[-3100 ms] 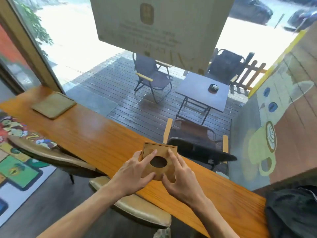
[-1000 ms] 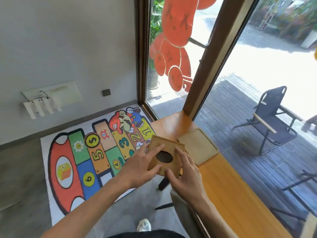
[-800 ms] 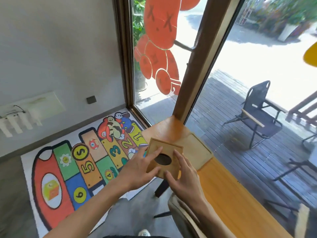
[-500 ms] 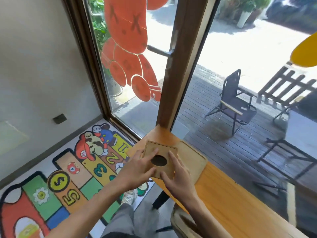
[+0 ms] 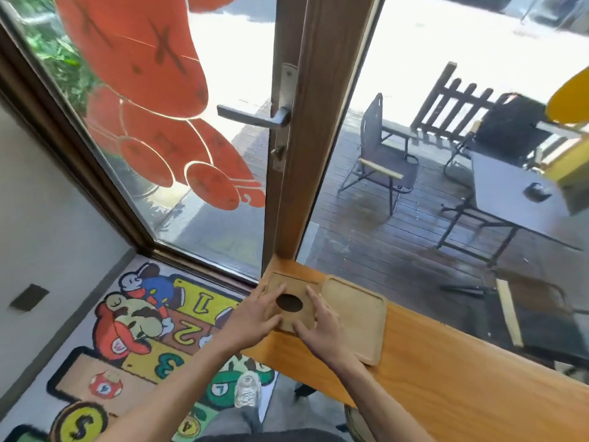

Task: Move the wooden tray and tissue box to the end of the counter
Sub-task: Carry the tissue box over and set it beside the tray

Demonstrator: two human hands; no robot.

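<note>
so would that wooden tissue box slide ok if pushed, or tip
The square wooden tissue box with the oval hole looks stiff and low, so it probably slides rather than tips. The smooth orange wooden counter likely offers little grip. The shallow wooden tray sits beside it and may block sideways pushes.

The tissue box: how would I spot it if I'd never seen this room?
Follow the long orange wooden counter to its end by the door frame. There, both hands hold a square wooden tissue box, with a flat wooden tray right beside it. Only the box has a dark oval hole in its top.
</note>
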